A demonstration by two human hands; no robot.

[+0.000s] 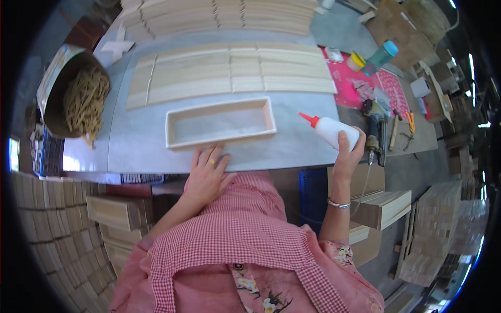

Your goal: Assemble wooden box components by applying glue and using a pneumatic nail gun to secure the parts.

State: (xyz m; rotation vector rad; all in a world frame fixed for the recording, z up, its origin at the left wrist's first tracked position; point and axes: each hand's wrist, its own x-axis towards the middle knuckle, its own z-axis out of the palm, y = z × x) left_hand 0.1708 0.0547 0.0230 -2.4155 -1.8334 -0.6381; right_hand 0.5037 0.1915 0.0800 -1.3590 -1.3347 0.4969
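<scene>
A shallow rectangular frame of pale wood (224, 140) lies on the grey tabletop, the grey surface showing inside it. My left hand (207, 175) rests at the table's front edge, fingers stretched out and fingertips close to the frame's near side; whether they touch it I cannot tell. Tilted in my right hand (348, 156) is a white squeeze bottle (336, 131) with a red nozzle (308, 119) pointing up and left, to the right of the frame. Behind the frame lies a flat row of pale wooden boards (193, 73) with light-coloured lines across it.
At the left stands a bin (49, 99) of tan strips (86, 99). Stacked boards (188, 21) fill the back. On the right lie a pink mat (342, 94), a teal bottle (380, 58), a hose-fed power tool (372, 130) and a hammer (394, 130).
</scene>
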